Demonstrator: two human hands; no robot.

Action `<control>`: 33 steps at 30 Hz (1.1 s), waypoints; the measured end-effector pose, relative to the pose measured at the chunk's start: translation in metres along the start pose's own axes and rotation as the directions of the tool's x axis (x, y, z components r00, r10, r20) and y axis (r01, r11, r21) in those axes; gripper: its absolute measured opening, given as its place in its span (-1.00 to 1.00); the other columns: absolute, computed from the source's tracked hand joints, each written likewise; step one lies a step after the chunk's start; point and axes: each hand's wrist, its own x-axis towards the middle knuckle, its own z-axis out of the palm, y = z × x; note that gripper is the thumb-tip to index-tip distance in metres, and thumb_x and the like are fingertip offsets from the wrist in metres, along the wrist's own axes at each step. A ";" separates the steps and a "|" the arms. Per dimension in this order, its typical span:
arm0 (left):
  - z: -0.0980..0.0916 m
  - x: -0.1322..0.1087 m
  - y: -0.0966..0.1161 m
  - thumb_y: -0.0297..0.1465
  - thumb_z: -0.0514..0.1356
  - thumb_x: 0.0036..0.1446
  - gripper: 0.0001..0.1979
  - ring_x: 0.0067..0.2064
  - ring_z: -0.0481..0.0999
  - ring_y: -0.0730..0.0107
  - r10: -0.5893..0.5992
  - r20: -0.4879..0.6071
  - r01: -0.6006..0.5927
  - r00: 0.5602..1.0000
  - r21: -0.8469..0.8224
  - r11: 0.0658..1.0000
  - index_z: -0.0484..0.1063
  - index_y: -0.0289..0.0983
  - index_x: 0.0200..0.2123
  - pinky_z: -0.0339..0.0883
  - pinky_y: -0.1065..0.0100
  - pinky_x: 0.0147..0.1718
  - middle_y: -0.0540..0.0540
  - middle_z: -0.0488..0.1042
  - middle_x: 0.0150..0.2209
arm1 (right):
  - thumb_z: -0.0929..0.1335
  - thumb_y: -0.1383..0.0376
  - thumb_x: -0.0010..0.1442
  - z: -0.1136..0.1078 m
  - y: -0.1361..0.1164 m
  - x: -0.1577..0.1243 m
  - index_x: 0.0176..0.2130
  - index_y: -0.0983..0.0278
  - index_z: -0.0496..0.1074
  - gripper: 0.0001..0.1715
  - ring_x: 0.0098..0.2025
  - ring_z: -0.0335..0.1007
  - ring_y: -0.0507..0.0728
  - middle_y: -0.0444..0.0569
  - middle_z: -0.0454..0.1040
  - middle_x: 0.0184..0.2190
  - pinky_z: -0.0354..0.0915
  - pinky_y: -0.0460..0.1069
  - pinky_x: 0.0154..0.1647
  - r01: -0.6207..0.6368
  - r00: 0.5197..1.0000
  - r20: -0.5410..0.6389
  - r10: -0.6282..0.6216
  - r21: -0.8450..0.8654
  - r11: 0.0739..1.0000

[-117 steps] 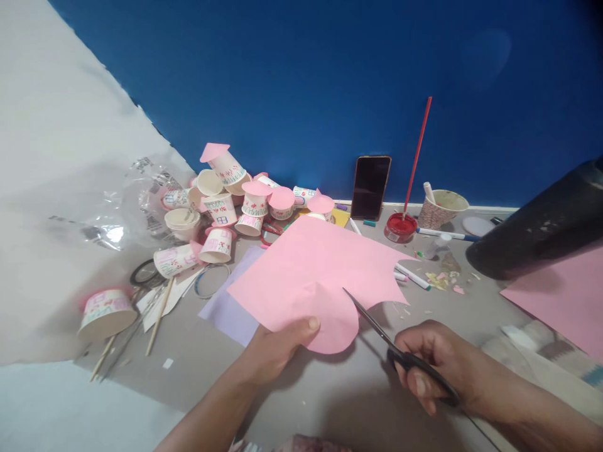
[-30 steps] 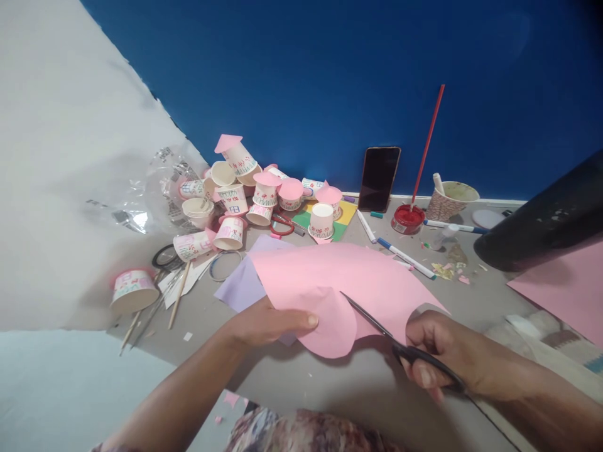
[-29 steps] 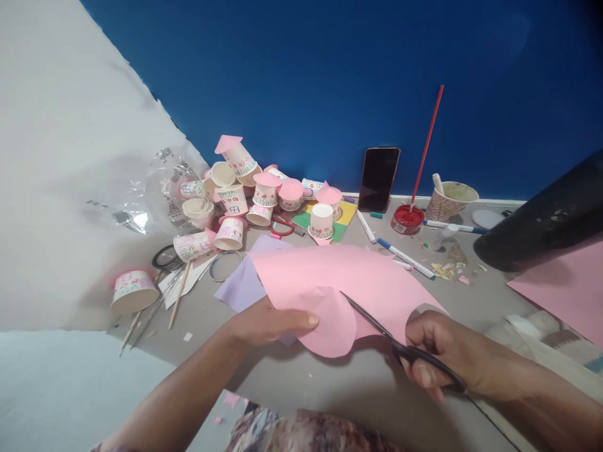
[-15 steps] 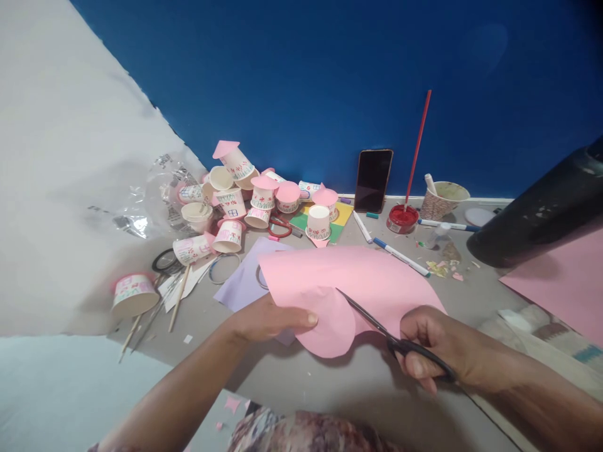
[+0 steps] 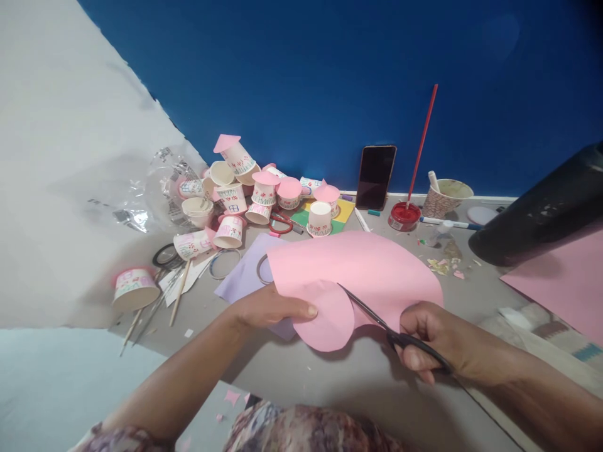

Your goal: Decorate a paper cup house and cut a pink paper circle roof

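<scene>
A large sheet of pink paper [image 5: 377,263] is held above the table, with a rounded, partly cut disc shape bulging from its lower left. My left hand [image 5: 282,307] pinches the paper at that rounded part, thumb on top and fingers hidden underneath. In my right hand [image 5: 426,342] is a pair of black-handled scissors [image 5: 370,312], fingers wrapped round the loops. The blades point up and left, their tip at the edge of the rounded part. Behind the sheet stands an upturned paper cup [image 5: 320,219] with drawn patterns.
Several decorated paper cups with pink cone tops [image 5: 265,188] crowd the back left. A phone [image 5: 375,177] leans on the blue wall beside a red paint pot [image 5: 404,216] with a brush. A dark cylinder [image 5: 532,213] lies at right. Purple paper [image 5: 245,270] lies left of the sheet.
The pink sheet has bulged upward and now covers most of the blue-capped marker behind it. The disc part lies flatter under my left thumb. Both hands keep nearly the same place.
</scene>
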 end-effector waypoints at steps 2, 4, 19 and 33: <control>0.000 0.001 0.000 -0.22 0.46 0.05 -0.51 0.10 0.60 -0.07 -0.002 -0.012 0.002 1.000 -0.007 1.000 0.64 -0.29 0.03 0.42 0.09 0.08 -0.25 0.67 0.05 | 0.53 -0.22 -0.06 0.000 0.000 0.000 -0.54 0.29 0.36 -0.33 -0.57 0.15 -0.03 -0.08 0.43 -0.65 -0.03 -0.09 -0.52 0.004 1.000 -0.005 -0.004 0.018 1.000; -0.002 0.002 -0.001 -0.22 0.46 0.03 -0.54 0.05 0.61 -0.05 -0.014 -0.024 0.014 1.000 -0.001 1.000 0.66 -0.31 -0.02 0.43 0.11 0.03 -0.25 0.68 0.00 | 0.54 -0.23 -0.06 0.001 0.002 0.000 -0.54 0.28 0.35 -0.31 -0.59 0.11 -0.05 -0.08 0.43 -0.65 -0.06 -0.10 -0.55 0.010 1.000 -0.006 -0.009 0.046 0.999; -0.014 0.002 0.007 -0.39 0.47 -0.12 -0.73 -0.24 0.58 0.20 -0.063 -0.257 0.057 0.964 -0.030 0.998 0.65 -0.32 -0.27 0.43 0.28 -0.24 -0.12 0.67 -0.31 | 0.51 -0.25 0.07 -0.008 0.014 -0.003 -0.42 0.37 0.46 -0.28 -0.72 0.04 -0.14 -0.07 0.50 -0.62 -0.10 -0.18 -0.76 0.053 0.987 0.144 -0.071 0.125 0.991; -0.003 0.002 0.022 -0.37 0.43 -0.10 -0.80 -0.26 0.53 0.18 -0.047 -0.031 0.051 0.998 0.160 0.986 0.66 -0.28 -0.32 0.40 0.30 -0.30 -0.08 0.63 -0.35 | 0.53 -0.27 0.03 0.001 0.013 0.000 -0.41 0.38 0.46 -0.25 -0.73 0.03 -0.14 -0.10 0.48 -0.63 -0.12 -0.19 -0.76 0.113 0.972 0.172 -0.158 0.247 0.962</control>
